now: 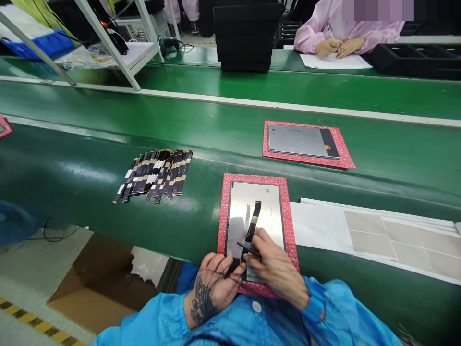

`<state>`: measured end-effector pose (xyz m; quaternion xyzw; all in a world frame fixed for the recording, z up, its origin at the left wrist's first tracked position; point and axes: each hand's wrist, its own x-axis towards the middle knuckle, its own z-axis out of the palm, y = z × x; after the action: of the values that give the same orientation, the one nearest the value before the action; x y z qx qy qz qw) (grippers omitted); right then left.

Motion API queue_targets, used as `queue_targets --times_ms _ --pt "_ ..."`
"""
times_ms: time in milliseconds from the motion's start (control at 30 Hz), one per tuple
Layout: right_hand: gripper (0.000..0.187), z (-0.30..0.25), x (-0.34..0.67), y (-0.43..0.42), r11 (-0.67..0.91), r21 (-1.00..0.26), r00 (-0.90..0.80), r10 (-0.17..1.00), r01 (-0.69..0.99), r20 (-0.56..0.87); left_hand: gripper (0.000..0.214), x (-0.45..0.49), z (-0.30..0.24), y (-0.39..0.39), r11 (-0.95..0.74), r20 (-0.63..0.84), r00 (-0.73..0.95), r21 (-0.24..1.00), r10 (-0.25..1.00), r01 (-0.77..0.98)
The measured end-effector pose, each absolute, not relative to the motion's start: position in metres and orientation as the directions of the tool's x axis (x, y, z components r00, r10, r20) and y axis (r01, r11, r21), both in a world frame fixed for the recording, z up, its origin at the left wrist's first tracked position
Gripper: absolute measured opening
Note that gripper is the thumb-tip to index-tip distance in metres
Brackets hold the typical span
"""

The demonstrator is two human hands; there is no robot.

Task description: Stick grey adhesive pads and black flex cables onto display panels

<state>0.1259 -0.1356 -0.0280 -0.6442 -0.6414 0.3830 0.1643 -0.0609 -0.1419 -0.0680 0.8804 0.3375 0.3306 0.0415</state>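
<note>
Green surface (165,230); pink sheet (224,206), silver panel (272,211) and black tweezers (246,247) at lower centre; black, tan and white strips (156,175) left of centre; blue sleeves (333,305); yellow-and-black striped floor tape (36,325), lower left

Gleams like smooth metal on the near panel (272,221); looks duller on the far panel (297,142). Shows a dimpled plastic shine on the near pink sheet (291,240). Appears as thin, smooth plastic on the ribbon cables (158,174), glossy on the green bench (86,168), matt paper on the white sheets (319,225), creased cloth on 2 blue sleeves (342,307).
</note>
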Motion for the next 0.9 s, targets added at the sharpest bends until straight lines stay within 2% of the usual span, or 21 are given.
queue_targets --times_ms 67,167,233,267,300,333,367,433,500,633,733,800,900 --pt "0.023 -0.03 0.134 -0.142 -0.17 -0.665 0.011 0.972 0.727 -0.236 0.03 -0.065 -0.07 -0.145 -0.724 0.507 0.524 0.394 0.685 0.566" --pt "0.033 -0.032 0.161 -0.166 -0.274 -0.668 0.191 0.962 0.692 -0.197 0.035 -0.079 -0.067 -0.148 -0.543 0.356 0.426 0.678 0.832 0.495" --pt "0.039 -0.033 0.18 -0.188 -0.393 -0.675 0.294 0.919 0.624 -0.264 0.038 -0.09 -0.058 -0.15 -0.234 0.124 0.299 0.9 0.946 0.367" --pt "0.044 -0.033 0.188 -0.2 -0.466 -0.659 0.353 0.883 0.59 -0.309 0.039 -0.095 -0.05 -0.15 0.001 -0.062 0.229 0.967 0.971 0.255" --pt "0.05 -0.033 0.193 -0.21 -0.538 -0.638 0.404 0.841 0.551 -0.36 0.039 -0.098 -0.041 -0.15 0.236 -0.25 0.176 0.967 0.952 0.095" --pt "0.056 -0.034 0.197 -0.218 -0.594 -0.626 0.433 0.802 0.506 -0.411 0.04 -0.1 -0.032 -0.148 0.43 -0.415 0.168 0.9 0.894 -0.065" --pt "0.061 -0.035 0.198 -0.224 -0.628 -0.626 0.432 0.776 0.463 -0.46 0.043 -0.101 -0.023 -0.145 0.577 -0.544 0.2 0.796 0.815 -0.186" --pt "0.065 -0.039 0.196 -0.227 -0.653 -0.652 0.364 0.757 0.385 -0.543 0.05 -0.099 -0.009 -0.136 0.739 -0.674 0.304 0.606 0.674 -0.295" --pt "0.064 -0.04 0.19 -0.221 -0.647 -0.689 0.288 0.762 0.326 -0.58 0.055 -0.094 -0.003 -0.123 0.812 -0.71 0.394 0.52 0.584 -0.265" --pt "0.057 -0.027 0.182 -0.2 -0.631 -0.764 0.16 0.775 0.135 -0.612 0.047 -0.083 -0.005 -0.097 0.851 -0.696 0.513 0.503 0.502 -0.151" --pt "0.049 -0.003 0.174 -0.19 -0.588 -0.808 0.036 0.807 -0.038 -0.589 0.044 -0.085 -0.008 -0.086 0.848 -0.611 0.593 0.435 0.525 -0.304" --pt "0.044 0.016 0.167 -0.185 -0.517 -0.856 -0.05 0.855 0.018 -0.517 0.05 -0.091 -0.011 -0.082 0.802 -0.497 0.63 0.372 0.597 -0.467" --pt "0.038 0.039 0.164 -0.173 -0.339 -0.908 -0.253 0.882 0.247 -0.398 0.053 -0.104 -0.018 -0.078 0.685 -0.329 0.602 0.302 0.728 -0.663"
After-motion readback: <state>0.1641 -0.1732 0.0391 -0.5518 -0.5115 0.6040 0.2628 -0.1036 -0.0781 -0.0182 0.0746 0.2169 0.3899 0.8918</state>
